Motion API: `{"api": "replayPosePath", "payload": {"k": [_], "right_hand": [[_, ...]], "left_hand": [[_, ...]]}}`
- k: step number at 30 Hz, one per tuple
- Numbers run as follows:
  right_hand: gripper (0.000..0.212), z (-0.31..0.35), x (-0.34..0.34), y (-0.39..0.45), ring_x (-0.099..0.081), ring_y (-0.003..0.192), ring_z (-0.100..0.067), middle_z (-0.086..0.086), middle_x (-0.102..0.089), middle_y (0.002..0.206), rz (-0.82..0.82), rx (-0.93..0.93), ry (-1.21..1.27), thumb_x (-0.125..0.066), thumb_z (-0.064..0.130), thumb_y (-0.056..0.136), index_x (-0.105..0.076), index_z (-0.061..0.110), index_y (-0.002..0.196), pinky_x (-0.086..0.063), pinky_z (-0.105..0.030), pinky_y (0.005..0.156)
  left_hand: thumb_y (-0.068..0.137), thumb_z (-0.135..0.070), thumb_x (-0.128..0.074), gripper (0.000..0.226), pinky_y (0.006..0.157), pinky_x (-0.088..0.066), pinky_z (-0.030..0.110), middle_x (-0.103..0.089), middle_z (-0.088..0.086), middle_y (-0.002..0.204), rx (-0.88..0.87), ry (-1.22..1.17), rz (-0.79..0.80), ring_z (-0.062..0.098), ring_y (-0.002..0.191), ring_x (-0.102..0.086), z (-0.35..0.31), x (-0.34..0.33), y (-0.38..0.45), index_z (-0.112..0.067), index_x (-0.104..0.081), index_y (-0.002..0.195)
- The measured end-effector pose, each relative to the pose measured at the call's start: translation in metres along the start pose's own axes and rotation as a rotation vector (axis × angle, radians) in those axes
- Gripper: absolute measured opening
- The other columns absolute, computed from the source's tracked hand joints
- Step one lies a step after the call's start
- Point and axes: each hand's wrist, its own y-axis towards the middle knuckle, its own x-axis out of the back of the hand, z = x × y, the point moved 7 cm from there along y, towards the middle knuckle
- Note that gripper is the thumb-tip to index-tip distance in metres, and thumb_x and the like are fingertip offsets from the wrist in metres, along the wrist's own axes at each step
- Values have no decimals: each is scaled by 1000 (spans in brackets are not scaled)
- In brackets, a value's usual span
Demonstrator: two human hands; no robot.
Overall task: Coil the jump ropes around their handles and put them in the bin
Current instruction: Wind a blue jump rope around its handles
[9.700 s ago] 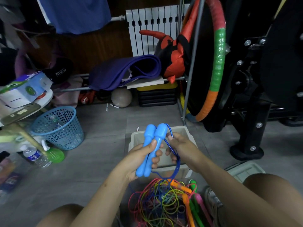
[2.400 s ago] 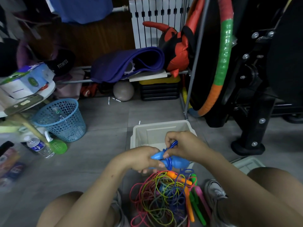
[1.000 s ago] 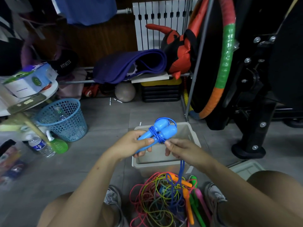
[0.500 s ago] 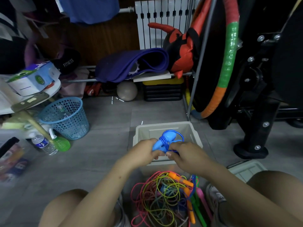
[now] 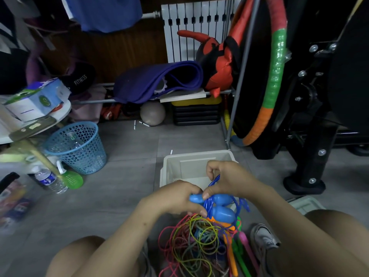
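Grey tiled floor; white radiator on the far wall. Blue mesh wastebasket at left; purple rolled mat on a low rack. Beige bin ahead. Left hand grips the blue jump-rope handles, held over the bin's near rim. Right hand pinches the blue cord. Tangled ropes lie below.

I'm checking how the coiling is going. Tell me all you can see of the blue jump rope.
The blue jump rope has two smooth, bulbous plastic handles lying side by side, thin blue cord wound around their necks. The left hand grips the handle ends; the right hand pinches a cord loop above. It is held over the bin's near edge.
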Motion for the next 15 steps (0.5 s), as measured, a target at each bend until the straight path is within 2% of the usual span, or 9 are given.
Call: {"api": "replayPosePath", "payload": {"k": [2, 5, 8, 10, 12, 15], "right_hand": [[49, -5, -7, 0, -37, 53, -7, 10, -44, 54, 55, 17, 252, -89, 37, 54, -44, 24, 67, -31, -28, 55], [34, -1, -12, -2, -43, 59, -3, 15, -51, 61, 173, 81, 594, -84, 16, 66, -51, 21, 74, -37, -20, 57], [19, 0, -6, -1, -52, 61, -5, 14, -59, 66, 201, 69, 796, -74, 3, 75, -59, 14, 76, -44, -17, 60], [10, -2, -4, -2, -58, 65, -7, 3, -64, 70, 236, 31, 852, -70, 1, 77, -65, 10, 79, -48, -18, 62], [9, -4, -5, -3, -61, 65, -8, -4, -66, 72, 290, 13, 847, -68, -1, 79, -68, 7, 82, -50, -18, 63], [10, -5, -7, -4, -62, 66, -2, 2, -69, 69, 303, 20, 761, -70, 0, 78, -70, 9, 80, -49, -15, 64]], "left_hand": [[72, -45, -77, 35, 57, -45, 27, -68, -1, 70, -9, -70, 19, 11, 58, -58, 3, 0, -2, -17, -66, 89], [61, -50, -78, 43, 53, -40, 30, -65, 9, 70, -28, -237, 10, 21, 59, -54, 3, 2, -5, -16, -65, 85], [61, -41, -78, 37, 49, -36, 27, -59, 2, 61, -64, -331, -7, 17, 50, -46, 0, 12, -9, -12, -65, 81], [66, -32, -79, 21, 48, -35, 26, -57, -3, 57, -85, -352, 18, 14, 48, -44, -2, 15, -10, -18, -66, 75], [67, -33, -80, 22, 48, -35, 24, -59, 3, 61, -88, -335, 33, 15, 49, -44, -2, 14, -13, -18, -66, 75], [72, -27, -81, 18, 49, -36, 22, -61, 9, 69, -80, -329, 75, 15, 50, -45, -5, 9, -16, -18, -67, 79]]}}
